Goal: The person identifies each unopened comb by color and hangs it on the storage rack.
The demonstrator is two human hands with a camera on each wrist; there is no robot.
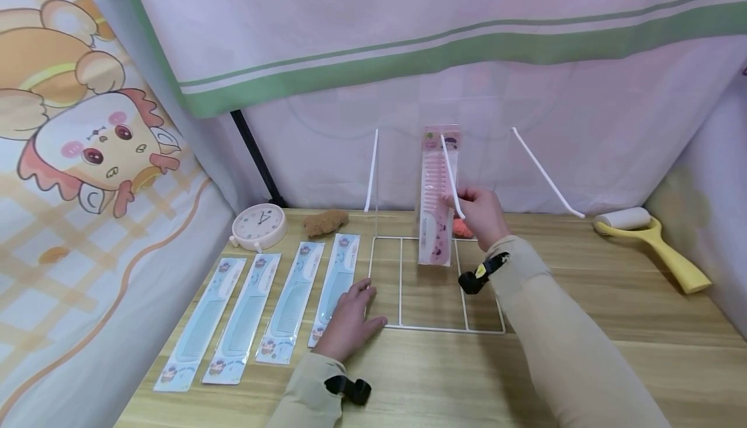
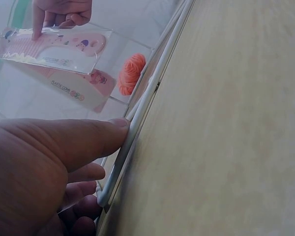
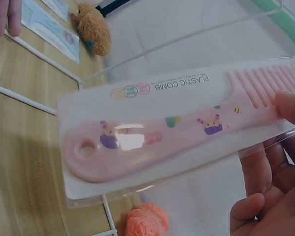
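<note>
At your far left is a cloth [image 1: 99, 136] with a cartoon face. Next come four blue combs [image 1: 200, 324] in a row, each flat on the desk [image 1: 653, 344] in its own pack. The last one is just beside your left hand [image 1: 348, 321]. Behind the row are a pink clock [image 1: 259, 227] and a fuzzy brown thing [image 1: 325, 222] (I can't tell quite what it is). Your left hand rests at the near left corner of the white rack [image 1: 401, 285]. Its grip is loose, with the thumb and fingers apart, and the thumb touches the wire. The rack has three white prongs. By the middle prong [image 1: 450, 172] is the pink comb [image 1: 434, 211] in its pack, upright, teeth up and handle down, over the base. I can't tell if the prong goes through the pack. From your left wrist, another pink pack [image 2: 71, 88] shows close to it. Your right hand [image 1: 481, 214] has its grip closed on the pink comb, thumb in front by the teeth, fingers behind. An orange ball [image 1: 461, 227] sits low, behind that hand. Far right lies a roller [image 1: 671, 256] with a yellow handle.
</note>
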